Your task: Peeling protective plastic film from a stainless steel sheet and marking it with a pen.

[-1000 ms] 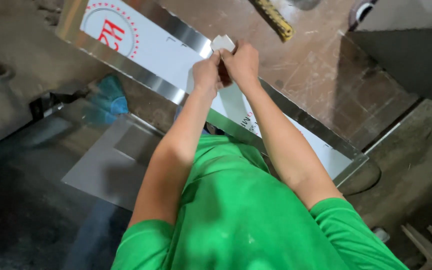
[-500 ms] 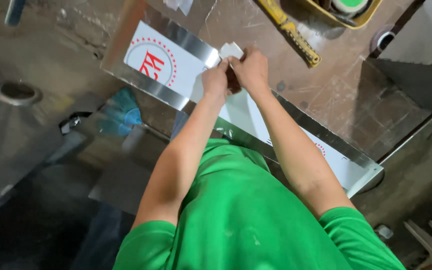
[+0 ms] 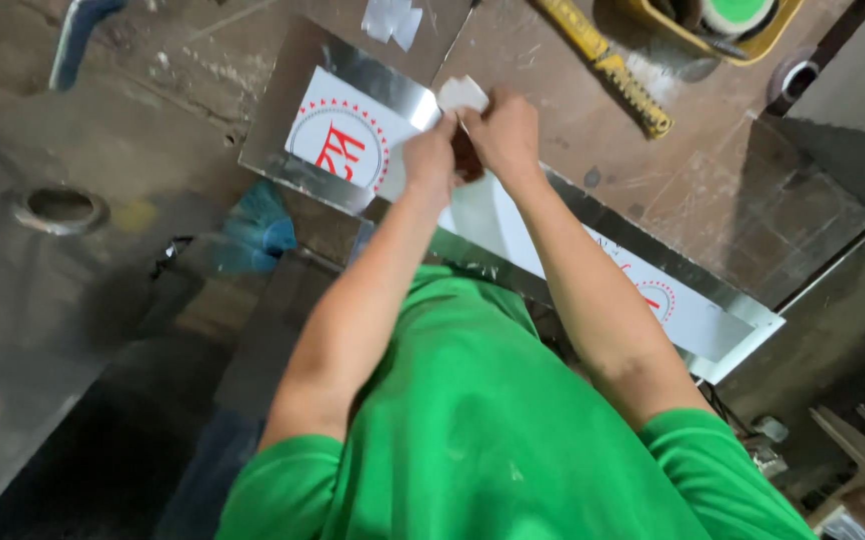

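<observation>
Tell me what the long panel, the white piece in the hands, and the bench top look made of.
Long panel: looks like polished sheet metal, mirror-bright at its bare edges, its face under a white film with red print. White piece: thin and flexible, likely peeled film or paper, pinched between the left hand and right hand. Bench top: brown, scratched and dull; worn metal or board, unclear.

Person in a bright green short-sleeved T-shirt of smooth cotton-like fabric (image 3: 493, 440), sleeves ending above the elbows, soft creases across the back, bare forearms, bare left hand (image 3: 431, 160), bare right hand (image 3: 505, 132), no gloves, rings or watch visible
</observation>
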